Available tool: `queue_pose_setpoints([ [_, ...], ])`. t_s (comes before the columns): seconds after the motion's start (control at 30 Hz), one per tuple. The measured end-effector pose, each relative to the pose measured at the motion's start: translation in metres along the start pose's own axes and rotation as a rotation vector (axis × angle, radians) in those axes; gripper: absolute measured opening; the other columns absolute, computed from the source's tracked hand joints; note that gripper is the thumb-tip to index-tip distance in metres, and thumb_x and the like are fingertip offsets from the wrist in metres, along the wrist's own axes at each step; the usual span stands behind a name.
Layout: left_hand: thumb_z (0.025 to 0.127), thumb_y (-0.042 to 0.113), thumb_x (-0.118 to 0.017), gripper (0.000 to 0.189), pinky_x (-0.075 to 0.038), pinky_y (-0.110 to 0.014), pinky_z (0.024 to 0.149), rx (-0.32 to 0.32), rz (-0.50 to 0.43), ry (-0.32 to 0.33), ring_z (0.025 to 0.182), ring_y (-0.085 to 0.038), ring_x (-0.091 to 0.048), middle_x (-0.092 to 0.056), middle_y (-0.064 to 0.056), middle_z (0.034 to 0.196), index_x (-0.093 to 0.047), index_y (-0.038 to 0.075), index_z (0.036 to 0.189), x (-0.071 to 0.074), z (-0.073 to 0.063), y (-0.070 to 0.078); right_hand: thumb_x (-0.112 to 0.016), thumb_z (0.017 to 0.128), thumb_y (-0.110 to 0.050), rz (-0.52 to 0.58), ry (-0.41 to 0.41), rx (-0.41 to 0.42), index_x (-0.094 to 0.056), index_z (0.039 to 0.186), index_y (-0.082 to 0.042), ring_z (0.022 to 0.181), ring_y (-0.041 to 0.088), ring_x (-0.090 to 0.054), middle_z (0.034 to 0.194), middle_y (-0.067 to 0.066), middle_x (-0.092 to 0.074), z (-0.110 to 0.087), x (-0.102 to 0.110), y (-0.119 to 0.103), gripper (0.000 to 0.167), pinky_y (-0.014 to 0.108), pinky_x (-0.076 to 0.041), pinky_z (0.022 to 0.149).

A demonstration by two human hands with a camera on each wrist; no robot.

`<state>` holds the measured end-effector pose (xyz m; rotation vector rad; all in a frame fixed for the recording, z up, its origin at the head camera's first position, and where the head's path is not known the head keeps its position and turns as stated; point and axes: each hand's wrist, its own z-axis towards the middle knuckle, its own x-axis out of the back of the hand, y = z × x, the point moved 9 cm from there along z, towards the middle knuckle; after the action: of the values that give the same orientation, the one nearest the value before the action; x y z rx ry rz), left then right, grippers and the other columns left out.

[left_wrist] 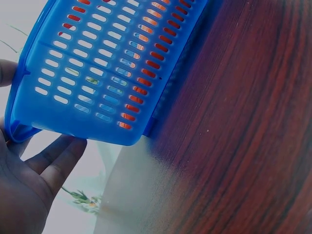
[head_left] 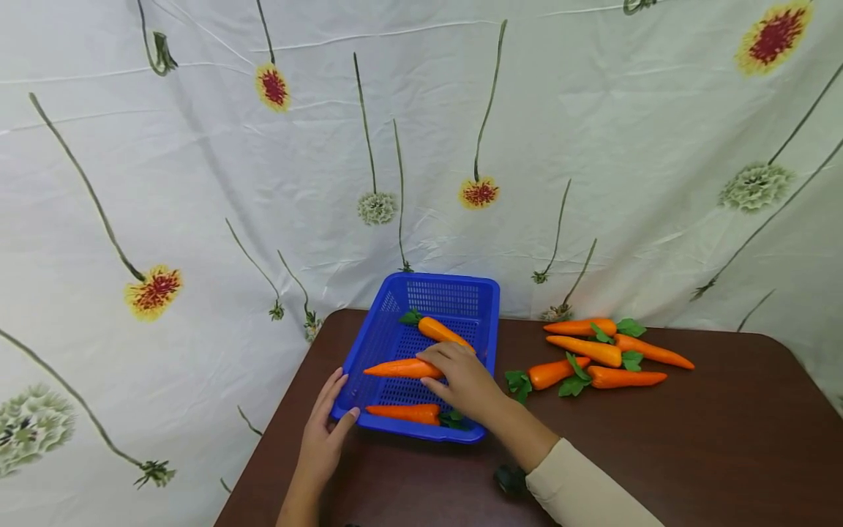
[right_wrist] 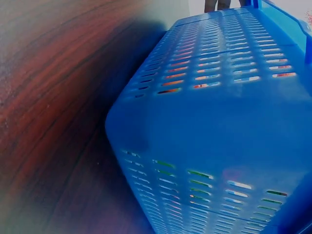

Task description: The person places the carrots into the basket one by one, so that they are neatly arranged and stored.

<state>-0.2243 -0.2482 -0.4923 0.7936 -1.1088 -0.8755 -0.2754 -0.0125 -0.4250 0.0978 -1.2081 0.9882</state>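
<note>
A blue plastic basket [head_left: 492,307] with slotted sides stands on the table. My left hand [head_left: 323,432] grips its near left corner, thumb over the rim and fingers along the outside; the left wrist view shows fingertips [left_wrist: 73,148] against the basket wall. Inside the basket, my right hand [head_left: 464,380] holds an orange carrot [head_left: 398,368] by its thick end, tip pointing left; its top is hidden by the hand. One carrot [head_left: 437,331] with green leaves lies behind it, and another carrot [head_left: 405,413] lies along the near side. The right wrist view shows only the basket's outer wall [right_wrist: 219,126].
Right of the basket, several carrots [head_left: 626,378] with green leaves lie in a loose group on the dark brown table [head_left: 724,432]. A white flowered cloth [head_left: 421,132] hangs behind the table's back and left edges. A small dark object [head_left: 508,479] shows beside the right sleeve.
</note>
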Motion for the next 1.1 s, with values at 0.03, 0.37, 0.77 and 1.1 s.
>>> queue_pose_setpoints([
  [0.03,0.099,0.011,-0.063,0.056,-0.033,-0.001,0.100,-0.003,-0.004,0.000,0.143,0.002,-0.033,-0.032,0.000,0.166,-0.047,0.020,0.152,-0.0005,0.0002,0.0000,-0.070,0.095,-0.034,-0.004,-0.004,-0.005,-0.064,0.134,-0.015,0.126,0.021,-0.058,0.130,0.000,-0.065,-0.0003,-0.0005,0.0005,0.043,0.045,-0.046,0.110],
  [0.37,0.099,0.010,-0.063,0.057,-0.033,0.000,0.100,-0.011,0.006,0.004,0.135,0.017,-0.030,-0.033,0.000,0.165,-0.047,0.020,0.152,-0.0005,0.0002,0.0003,-0.069,0.096,-0.035,-0.014,-0.055,-0.055,-0.064,0.135,-0.015,0.124,0.022,-0.059,0.131,0.001,-0.065,-0.0014,-0.0057,0.0035,0.044,0.043,-0.048,0.107],
  [0.77,0.098,0.009,-0.064,0.057,-0.032,-0.001,0.102,-0.035,-0.013,0.005,0.136,0.016,-0.031,-0.034,-0.002,0.165,-0.047,0.017,0.151,-0.0007,0.0000,0.0021,-0.071,0.094,-0.039,-0.025,-0.025,-0.050,-0.062,0.138,-0.014,0.127,0.023,-0.058,0.134,0.003,-0.064,-0.0010,-0.0054,0.0070,0.051,0.043,-0.048,0.109],
  [1.1,0.098,0.010,-0.064,0.056,-0.032,-0.002,0.103,-0.036,-0.023,0.013,0.136,0.017,-0.031,-0.034,-0.003,0.165,-0.048,0.015,0.151,-0.0004,0.0003,-0.0004,-0.074,0.092,-0.038,-0.006,0.049,-0.057,-0.062,0.138,-0.016,0.129,0.024,-0.057,0.134,0.003,-0.064,-0.0030,-0.0003,0.0083,0.053,0.057,-0.040,0.113],
])
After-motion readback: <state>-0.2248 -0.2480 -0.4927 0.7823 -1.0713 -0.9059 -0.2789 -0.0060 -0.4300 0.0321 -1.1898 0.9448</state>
